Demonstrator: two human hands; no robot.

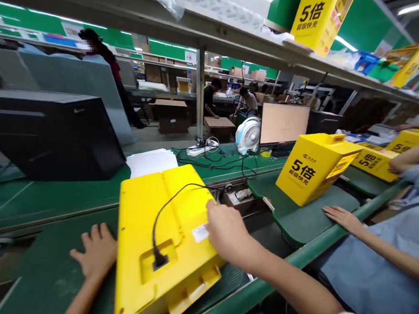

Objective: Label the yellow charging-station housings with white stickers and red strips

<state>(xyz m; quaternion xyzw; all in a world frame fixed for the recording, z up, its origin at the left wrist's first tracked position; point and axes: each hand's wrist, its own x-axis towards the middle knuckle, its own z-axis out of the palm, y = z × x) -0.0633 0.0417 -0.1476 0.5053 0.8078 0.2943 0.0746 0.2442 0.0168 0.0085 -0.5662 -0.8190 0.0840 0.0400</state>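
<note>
Head view: a yellow case [184, 239] was seen recessed face up on a green board [59, 256], with a black cord [155, 220] plugged into its recess and led across toward the right hand [229, 232]. The case's right edge was touched by that hand, its fingers curled in; whether anything was gripped by them could not be told. The left hand [97, 249] was set palm down just beside the case, fingers spread wide. Beyond, white paper [152, 160], a black computer tower [46, 136], a fan [250, 135] and a lit monitor [285, 124] were carried by the green counter [55, 203]. At right, a printed yellow box [299, 173] was seen near a co-worker's hand [345, 219].
</note>
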